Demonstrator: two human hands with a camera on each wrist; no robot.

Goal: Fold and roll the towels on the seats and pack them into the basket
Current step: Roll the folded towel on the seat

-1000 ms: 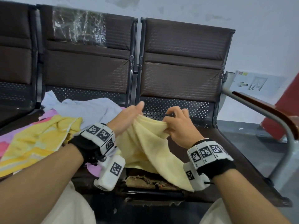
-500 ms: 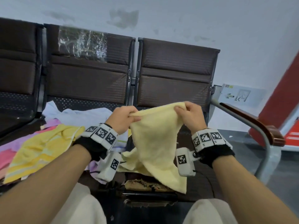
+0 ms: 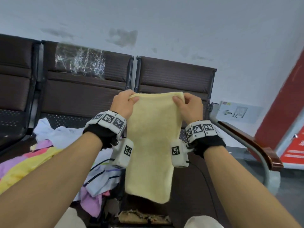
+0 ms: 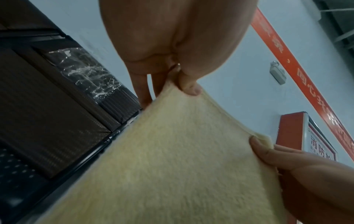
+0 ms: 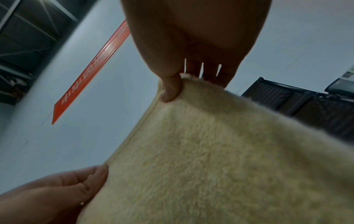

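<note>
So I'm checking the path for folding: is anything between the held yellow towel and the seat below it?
Nothing visible: the yellow towel hangs from the left hand and right hand over bare seat.

Soft, even indoor light, wide-angle bending at the edges, dimmer wrist views with blurred, grainy margins.

A pale wall with dark stains rises at the back. Crinkled clear plastic film clings to 1 backrest. A metal armrest with a brown wooden top curves at the right — beyond it, a red pillar and a grey arrow sign.
</note>
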